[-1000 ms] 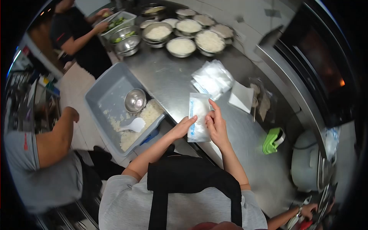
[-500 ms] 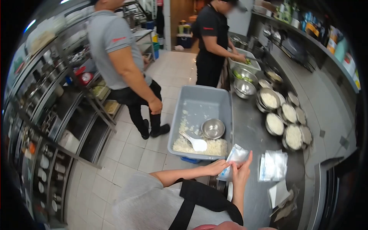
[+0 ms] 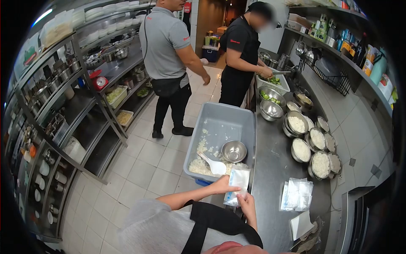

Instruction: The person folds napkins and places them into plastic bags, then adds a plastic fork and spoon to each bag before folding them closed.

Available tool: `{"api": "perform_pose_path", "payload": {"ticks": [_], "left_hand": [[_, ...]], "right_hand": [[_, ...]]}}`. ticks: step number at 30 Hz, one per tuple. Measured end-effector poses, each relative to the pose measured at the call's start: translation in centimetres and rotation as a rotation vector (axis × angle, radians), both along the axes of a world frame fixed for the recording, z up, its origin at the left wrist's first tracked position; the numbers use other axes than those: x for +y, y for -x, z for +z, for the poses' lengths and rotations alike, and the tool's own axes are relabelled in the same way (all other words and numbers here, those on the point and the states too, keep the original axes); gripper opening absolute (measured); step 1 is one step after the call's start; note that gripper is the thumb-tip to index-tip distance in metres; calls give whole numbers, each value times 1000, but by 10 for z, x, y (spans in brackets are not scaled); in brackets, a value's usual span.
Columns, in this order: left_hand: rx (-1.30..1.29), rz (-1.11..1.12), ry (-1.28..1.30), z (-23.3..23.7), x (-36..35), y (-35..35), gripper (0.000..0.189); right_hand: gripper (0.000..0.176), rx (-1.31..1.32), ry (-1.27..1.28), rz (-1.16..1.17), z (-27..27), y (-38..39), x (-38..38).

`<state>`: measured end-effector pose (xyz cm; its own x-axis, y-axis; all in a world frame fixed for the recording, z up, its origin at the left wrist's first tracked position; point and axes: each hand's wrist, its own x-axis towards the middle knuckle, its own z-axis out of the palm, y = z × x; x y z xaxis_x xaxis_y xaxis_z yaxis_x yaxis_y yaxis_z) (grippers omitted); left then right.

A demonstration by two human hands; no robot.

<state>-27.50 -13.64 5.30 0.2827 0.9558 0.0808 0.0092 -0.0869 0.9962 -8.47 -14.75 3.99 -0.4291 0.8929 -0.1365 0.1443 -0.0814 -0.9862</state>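
My left hand (image 3: 220,185) grips a clear plastic packet with blue print (image 3: 239,178) along its left side. At the packet's lower right, my right hand (image 3: 247,203) pinches the edge between thumb and fingers. Both hands are over the near right corner of a grey tub (image 3: 190,139). Inside the tub lie cooked white rice (image 3: 198,166), a white rice paddle (image 3: 216,167) and a steel bowl (image 3: 234,151). To the right, a pile of similar clear packets (image 3: 297,194) lies on the steel counter (image 3: 270,169).
Steel bowls of rice (image 3: 301,150) stand along the counter by the wall. One co-worker (image 3: 239,55) handles greens over a white basket (image 3: 275,82); another person (image 3: 169,55) stands beyond the tub. Metal shelving (image 3: 80,114) lines the left, and a wall shelf (image 3: 338,46) hangs right.
Both hands and the packet have moved left, from the counter edge to over the tub's corner. The person in grey has shifted and turned, and the view has tilted up slightly.
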Motion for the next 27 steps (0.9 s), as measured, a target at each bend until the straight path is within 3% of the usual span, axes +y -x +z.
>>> {"api": "perform_pose_path", "payload": {"ticks": [5, 10, 15, 17, 21, 27], "left_hand": [[-179, 87, 21, -12, 1, -4, 27], [-190, 66, 31, -15, 2, 2, 28], [-199, 32, 18, 5, 10, 11, 21], [-175, 17, 167, 10, 16, 19, 18], [-213, 63, 191, 8, 18, 22, 17], [-295, 131, 240, -1, -9, 10, 33]], "right_hand": [[26, -78, -26, -6, 15, -6, -12], [32, -16, 100, 2, 23, -5, -26], [34, -45, 71, -12, 23, -12, -33], [35, -91, 84, -35, 22, -21, -36], [37, -144, 120, -42, 22, -34, -44], [39, -135, 74, -14, 12, -30, -58]]}}
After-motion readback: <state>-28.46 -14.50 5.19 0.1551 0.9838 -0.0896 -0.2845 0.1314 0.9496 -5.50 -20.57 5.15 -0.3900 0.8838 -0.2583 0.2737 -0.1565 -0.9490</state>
